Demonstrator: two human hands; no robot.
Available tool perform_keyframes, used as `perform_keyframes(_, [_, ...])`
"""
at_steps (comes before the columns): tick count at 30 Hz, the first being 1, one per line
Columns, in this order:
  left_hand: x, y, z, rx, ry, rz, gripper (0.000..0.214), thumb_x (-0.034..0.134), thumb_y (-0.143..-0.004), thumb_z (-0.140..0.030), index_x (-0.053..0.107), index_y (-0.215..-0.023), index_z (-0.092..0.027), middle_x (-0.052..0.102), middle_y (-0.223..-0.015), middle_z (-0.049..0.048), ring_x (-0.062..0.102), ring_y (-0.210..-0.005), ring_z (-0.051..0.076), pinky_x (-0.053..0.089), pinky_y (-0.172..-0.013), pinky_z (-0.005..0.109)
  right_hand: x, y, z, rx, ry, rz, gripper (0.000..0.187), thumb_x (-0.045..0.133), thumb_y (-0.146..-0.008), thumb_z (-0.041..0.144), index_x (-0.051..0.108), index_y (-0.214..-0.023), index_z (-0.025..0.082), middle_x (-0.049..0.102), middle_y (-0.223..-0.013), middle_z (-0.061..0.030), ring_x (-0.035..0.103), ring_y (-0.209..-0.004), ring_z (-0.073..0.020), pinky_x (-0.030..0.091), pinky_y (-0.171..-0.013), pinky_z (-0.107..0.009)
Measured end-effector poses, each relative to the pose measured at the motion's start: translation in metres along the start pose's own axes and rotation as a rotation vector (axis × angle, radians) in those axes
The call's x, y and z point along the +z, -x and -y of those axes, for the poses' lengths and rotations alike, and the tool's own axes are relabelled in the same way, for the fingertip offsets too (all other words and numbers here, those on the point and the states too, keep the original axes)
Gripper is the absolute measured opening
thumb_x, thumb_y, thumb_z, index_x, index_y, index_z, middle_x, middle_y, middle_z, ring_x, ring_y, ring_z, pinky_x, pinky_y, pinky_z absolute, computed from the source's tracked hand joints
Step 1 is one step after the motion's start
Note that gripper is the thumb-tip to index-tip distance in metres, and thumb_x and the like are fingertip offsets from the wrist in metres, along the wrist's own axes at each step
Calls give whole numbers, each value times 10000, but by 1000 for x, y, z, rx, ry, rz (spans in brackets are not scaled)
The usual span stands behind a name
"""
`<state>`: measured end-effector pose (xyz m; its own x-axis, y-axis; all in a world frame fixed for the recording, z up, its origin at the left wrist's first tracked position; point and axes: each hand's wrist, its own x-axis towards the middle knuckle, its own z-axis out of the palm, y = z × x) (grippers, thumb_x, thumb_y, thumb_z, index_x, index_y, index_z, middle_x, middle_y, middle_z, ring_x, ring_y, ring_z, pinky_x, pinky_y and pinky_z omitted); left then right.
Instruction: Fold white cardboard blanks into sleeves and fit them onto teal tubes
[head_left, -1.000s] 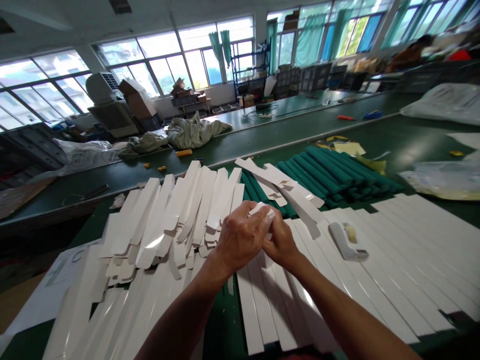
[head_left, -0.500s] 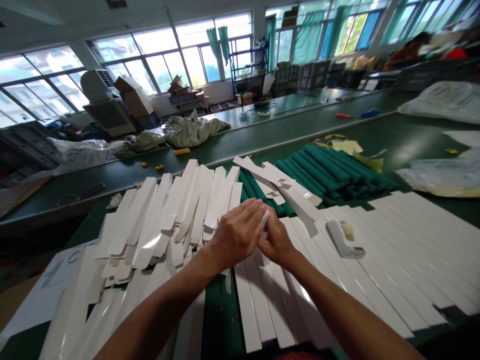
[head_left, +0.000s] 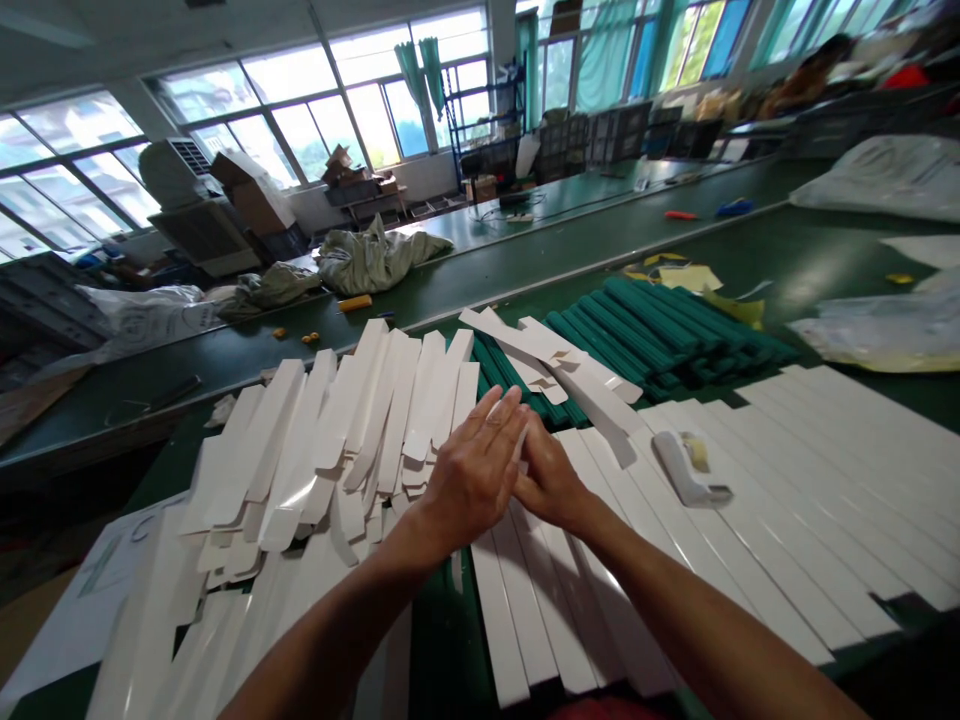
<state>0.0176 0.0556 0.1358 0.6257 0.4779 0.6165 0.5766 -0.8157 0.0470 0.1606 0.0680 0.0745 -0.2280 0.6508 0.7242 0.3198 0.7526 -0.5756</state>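
Observation:
My left hand point(head_left: 476, 465) and my right hand point(head_left: 551, 470) meet over the middle of the table, closed round the end of a narrow white carton point(head_left: 522, 442). Only a small white edge shows between them; the rest is hidden. The left fingers lie straight and pressed together, and the right fingers curl in from the other side. Left of my hands is a heap of long white cartons point(head_left: 371, 400) with end flaps sticking out. To the right, flat white cartons point(head_left: 757, 490) lie side by side, with a white tape dispenser point(head_left: 688, 470) on top.
Green ribbed bars point(head_left: 667, 335) are piled beyond my hands, with loose white cartons point(head_left: 577, 375) lying across some of them. Plastic bags point(head_left: 885, 335) sit at the right. A printed sheet point(head_left: 97, 590) is at the left edge. Behind runs another green table point(head_left: 525, 260) with a crumpled sack point(head_left: 375, 255).
My left fingers have tilted slightly upward and spread a little at the tips. Both hands stay together round the carton. The whole view has shifted slightly.

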Motion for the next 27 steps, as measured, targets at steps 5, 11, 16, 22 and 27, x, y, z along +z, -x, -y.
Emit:
perform_keyframes(5, [14, 17, -11, -83, 60, -190, 518, 411, -904, -41, 381, -1419, -89, 388, -1498, 204, 280, -1445, 311, 372, -1116, 579, -4, 5, 3, -30, -152, 129, 585, 566, -849, 271, 310, -1368, 183, 500, -1269, -166, 525, -1181, -274, 498, -958, -438])
perform_keyframes(11, [19, 20, -19, -193, 63, -202, 494, 462, -906, -46, 438, -1392, -135, 342, -1527, 192, 263, -1446, 341, 365, -1100, 593, -28, 57, -15, 278, -132, 94, 488, 542, -892, 350, 440, -1341, 189, 549, -1265, -131, 573, -1106, -238, 499, -938, -406])
perform_keyframes(16, [21, 17, -15, -244, 75, -247, 482, 533, -886, -48, 502, -1348, -181, 286, -1554, 180, 333, -1412, 347, 396, -1076, 565, -91, 132, -57, 780, 411, -426, 335, 554, -832, 354, 566, -1084, 133, 584, -970, -99, 540, -800, -187, 486, -737, -343])
perform_keyframes(22, [21, 13, -13, -233, 84, -240, 484, 537, -878, -39, 505, -1345, -165, 390, -1487, 198, 427, -1346, 342, 447, -1022, 530, -162, 163, -89, 1234, 291, -718, 313, 579, -741, 417, 641, -863, 136, 634, -795, -77, 561, -678, -178, 460, -616, -294])
perform_keyframes(27, [22, 12, -18, -187, 87, -251, 475, 537, -873, -26, 502, -1334, -135, 502, -1384, 213, 494, -1274, 325, 464, -976, 508, -167, 153, -99, 1380, 74, -710, 235, 644, -705, 378, 631, -755, 149, 586, -552, -2, 471, -431, -113, 366, -402, -234])
